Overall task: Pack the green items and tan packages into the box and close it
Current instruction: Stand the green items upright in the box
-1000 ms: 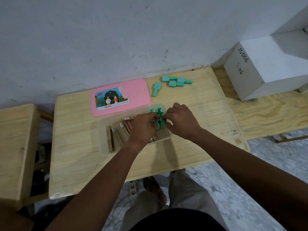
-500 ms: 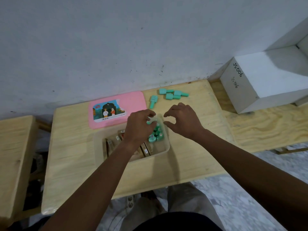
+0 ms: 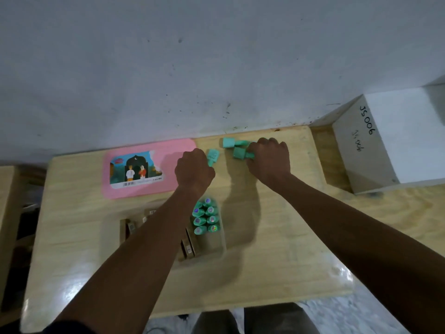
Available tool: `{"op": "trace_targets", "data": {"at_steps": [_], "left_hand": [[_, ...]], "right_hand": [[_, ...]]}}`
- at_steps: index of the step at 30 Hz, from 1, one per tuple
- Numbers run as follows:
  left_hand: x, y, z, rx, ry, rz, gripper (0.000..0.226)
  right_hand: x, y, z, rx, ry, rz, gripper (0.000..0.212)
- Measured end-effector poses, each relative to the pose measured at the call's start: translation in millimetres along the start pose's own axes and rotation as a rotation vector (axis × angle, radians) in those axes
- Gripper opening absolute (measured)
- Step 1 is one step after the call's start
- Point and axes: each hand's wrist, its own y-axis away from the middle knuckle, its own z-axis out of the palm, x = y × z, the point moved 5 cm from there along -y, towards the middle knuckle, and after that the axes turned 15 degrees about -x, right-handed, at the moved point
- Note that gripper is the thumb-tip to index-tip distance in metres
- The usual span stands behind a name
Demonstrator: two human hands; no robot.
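Observation:
A clear plastic box (image 3: 222, 242) sits mid-table. Several green items (image 3: 206, 216) stand upright in its right end, and tan packages (image 3: 189, 248) lie in its left part, partly hidden by my left forearm. The pink lid (image 3: 173, 150) lies flat behind the box at the left. At the table's back edge my left hand (image 3: 193, 171) grips a single loose green item (image 3: 212, 155). My right hand (image 3: 269, 157) is curled over a small cluster of loose green items (image 3: 237, 148), gripping the nearest ones.
A white block (image 3: 385, 141) marked with handwritten text stands on a second wooden surface at the right. A wall runs right behind the table's (image 3: 277, 249) back edge. Another wooden bench (image 3: 9, 201) stands at the left. My knees show below the front edge.
Both hands left the box and moved to the back of the table. My left hand closed on the single green item, my right on the green cluster.

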Motion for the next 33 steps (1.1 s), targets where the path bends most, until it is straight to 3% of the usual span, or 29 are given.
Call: {"op": "trace_targets", "data": {"at_steps": [5, 9, 16, 23, 28, 33], "left_hand": [[-7, -8, 11, 0.018, 0.032, -0.017, 0.028], [-10, -7, 11, 0.019, 0.130, 0.023, 0.028], [-20, 17, -15, 0.151, 0.496, 0.182, 0.016], [-35, 79, -56, 0.135, 0.787, 0.413, 0.020], [-54, 121, -76, 0.076, 0.809, 0.521, 0.019], [-60, 145, -77, -0.026, 0.704, 0.619, 0.024]], "right_hand": [[-3, -7, 10, -0.044, 0.106, -0.041, 0.029], [-4, -2, 11, -0.078, 0.034, -0.061, 0.029], [2, 20, 5, -0.067, -0.478, -0.022, 0.020], [10, 80, -17, -0.038, -1.107, 0.102, 0.017], [-13, 125, -35, -0.082, -1.256, 0.041, 0.008], [-37, 161, -40, -0.079, -1.223, -0.028, 0.012]]}}
